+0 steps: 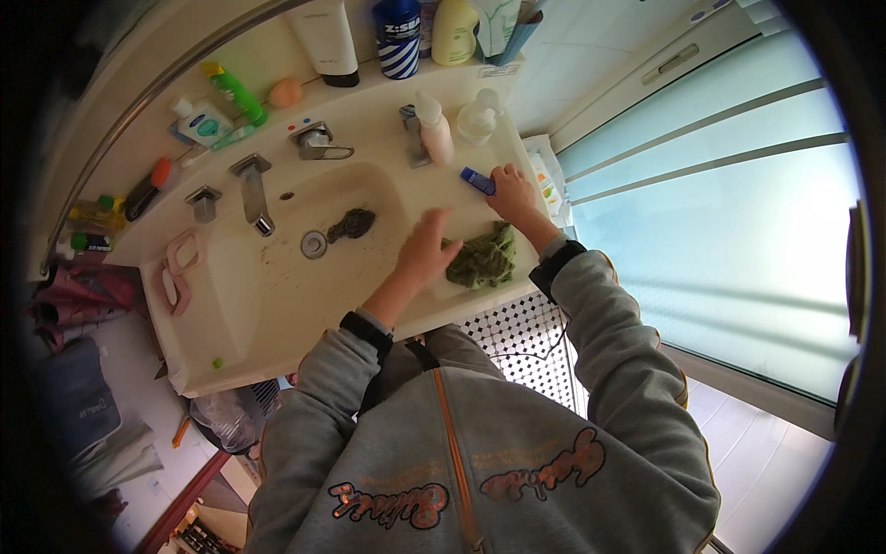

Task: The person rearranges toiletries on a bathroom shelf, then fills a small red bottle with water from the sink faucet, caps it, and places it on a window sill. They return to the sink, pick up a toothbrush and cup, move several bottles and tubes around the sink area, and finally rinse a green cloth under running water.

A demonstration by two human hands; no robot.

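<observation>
On the washbasin's right counter, my right hand (512, 192) grips one end of a small blue packet or tube (476, 180), whose exact kind I cannot tell. My left hand (423, 253), blurred by motion, is over the basin's right rim with thumb and fingers apart and nothing in it. A crumpled green cloth (483, 257) lies just right of that hand. Inside the cream washbasin (277, 325), a dark wet clump (353, 224) rests beside the metal drain (313, 244). Dark specks dot the basin floor around it.
A chrome spout (255, 197) and a lever handle (318, 142) stand behind the basin. Two pump bottles (435, 128) (479, 118) are beyond my right hand. Toiletries line the back ledge, including a white tube (325, 41). Pink holders (176, 273) sit left; a frosted door (720, 208) is right.
</observation>
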